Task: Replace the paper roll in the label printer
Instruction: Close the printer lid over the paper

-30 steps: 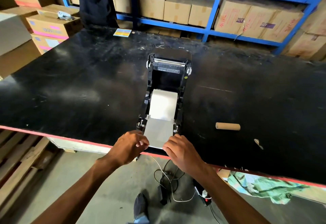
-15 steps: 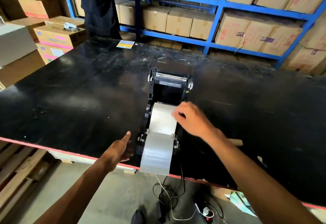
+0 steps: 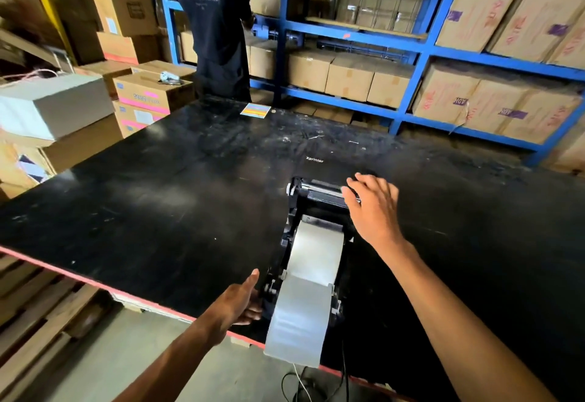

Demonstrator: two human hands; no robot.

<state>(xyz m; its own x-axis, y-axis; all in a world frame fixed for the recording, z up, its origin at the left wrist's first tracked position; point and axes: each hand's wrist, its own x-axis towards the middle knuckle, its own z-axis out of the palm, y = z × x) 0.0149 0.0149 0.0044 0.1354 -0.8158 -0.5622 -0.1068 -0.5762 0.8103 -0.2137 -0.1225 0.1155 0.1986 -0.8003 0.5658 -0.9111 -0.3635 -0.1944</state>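
1. Your bench (image 3: 158, 211) has a glossy black top, scuffed and scratched.
2. Your label printer (image 3: 296, 211) is matt black plastic, with a shiny metal bar at its lid.
3. Your paper roll (image 3: 316, 256) looks smooth, white and slightly sheeny.

"Xprinter" in white on the label printer's open lid (image 3: 316, 164). "ADK" on shelf cartons (image 3: 460, 101). Shirt print illegible.

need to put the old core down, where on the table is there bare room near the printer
The widest bare patch of table lies left of the printer, between it, the red front edge and the sticker at the far side. Right of the printer is also bare beyond the right hand. It is crowded at the printer's front, where the left hand and the paper hang over the edge.
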